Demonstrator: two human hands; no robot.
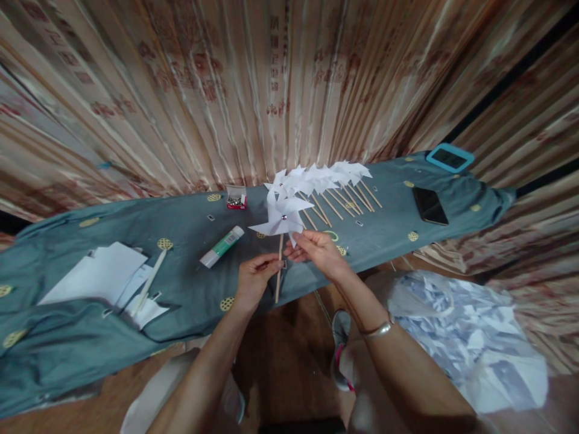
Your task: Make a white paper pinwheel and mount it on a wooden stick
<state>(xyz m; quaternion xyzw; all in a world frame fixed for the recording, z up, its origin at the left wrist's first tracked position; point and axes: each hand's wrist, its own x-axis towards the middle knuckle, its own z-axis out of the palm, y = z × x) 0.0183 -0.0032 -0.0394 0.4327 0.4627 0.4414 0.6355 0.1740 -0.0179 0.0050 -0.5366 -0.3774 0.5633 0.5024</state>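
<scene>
A white paper pinwheel [277, 224] with a shiny pin at its centre is held upright over the table. My left hand [256, 278] pinches its thin wooden stick [277, 283] below the blades. With thumb and fingers, my right hand [319, 250] grips the tip of the lower right blade. Just behind, a row of finished-looking paper pinwheels [323, 178] lies with sticks pointing toward me. A small open box of metal pins [236, 198] stands to the left of the row. Closer to my left hand lies a green and white glue stick [222, 247].
Paper sheets [106, 268] and a pale pen-like stick [151, 278] lie on the left of the cloth-covered table [190, 307]. A dark phone [430, 205] and a blue-framed device [450, 158] are at the right. On the floor sits a bag full of white paper pieces [470, 337].
</scene>
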